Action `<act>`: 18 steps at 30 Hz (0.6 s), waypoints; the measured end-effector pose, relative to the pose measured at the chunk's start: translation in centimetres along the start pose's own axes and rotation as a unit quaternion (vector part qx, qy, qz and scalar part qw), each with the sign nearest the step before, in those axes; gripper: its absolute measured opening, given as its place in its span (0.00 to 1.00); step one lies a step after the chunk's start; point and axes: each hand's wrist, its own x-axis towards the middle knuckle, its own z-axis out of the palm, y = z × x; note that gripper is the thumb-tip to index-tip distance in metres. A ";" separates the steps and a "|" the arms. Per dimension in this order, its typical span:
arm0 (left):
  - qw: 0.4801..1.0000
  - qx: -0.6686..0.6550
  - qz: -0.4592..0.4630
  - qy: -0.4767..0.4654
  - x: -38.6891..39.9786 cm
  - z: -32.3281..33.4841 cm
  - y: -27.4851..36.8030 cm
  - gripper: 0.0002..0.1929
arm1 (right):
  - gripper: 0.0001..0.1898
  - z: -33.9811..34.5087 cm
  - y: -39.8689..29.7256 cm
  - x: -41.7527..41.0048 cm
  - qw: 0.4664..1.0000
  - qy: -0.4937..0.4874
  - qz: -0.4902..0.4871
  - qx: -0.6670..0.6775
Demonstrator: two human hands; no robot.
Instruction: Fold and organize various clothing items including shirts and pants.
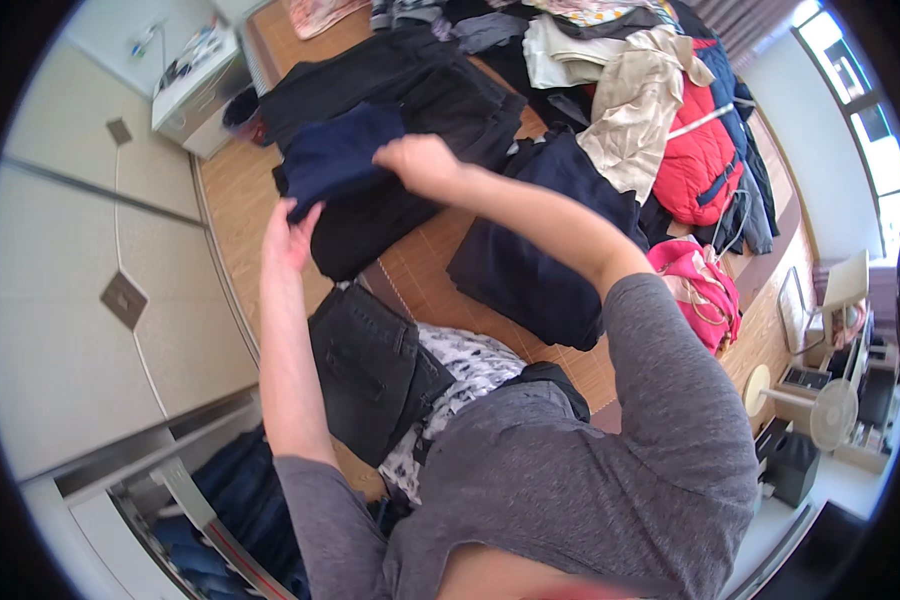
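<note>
A navy garment [341, 150] is spread between my two hands, above a pile of black garments [442, 90] on a brown mat. Its right edge is gripped in my right hand [424, 166], which is slightly blurred. At its lower left corner is my left hand [291, 234], with fingers spread and the thumb near the cloth; whether they pinch it cannot be told. Nearer my body lie folded dark grey jeans [364, 367]. A folded dark navy garment [540, 262] lies on the mat beneath my right forearm.
Beige trousers [634, 112], a red puffer jacket [694, 157] and a pink bundle [701, 292] lie at the right. A wardrobe with sliding doors [67, 300] stands at the left. Below it, an open drawer [187, 495] holds folded jeans. A white fan [832, 414] stands far right.
</note>
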 end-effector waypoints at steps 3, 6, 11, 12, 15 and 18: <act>0.993 -0.055 0.057 -0.083 -0.5 0.5 4.2 0.17 | 0.22 -6.1 -0.7 5.9 0.998 -0.055 -0.010 0.030; 0.987 0.013 0.124 -0.098 -4.6 8.6 7.5 0.22 | 0.17 -12.0 2.5 9.3 0.996 -0.061 -0.018 0.062; 0.956 0.114 0.225 -0.149 -13.6 -2.1 12.2 0.37 | 0.17 -16.8 -9.2 9.2 0.976 -0.013 -0.110 0.189; 0.959 0.123 0.238 -0.097 -16.5 -0.8 10.1 0.29 | 0.17 -17.1 -9.5 7.3 0.972 0.012 -0.116 0.204; 0.956 0.144 0.253 0.040 -27.5 -3.9 4.3 0.22 | 0.25 -11.7 -13.9 0.6 0.961 0.072 -0.213 0.163; 0.978 0.108 0.143 0.106 -33.4 -10.6 -4.6 0.22 | 0.25 -7.9 -18.0 -8.2 0.943 -0.019 -0.297 0.148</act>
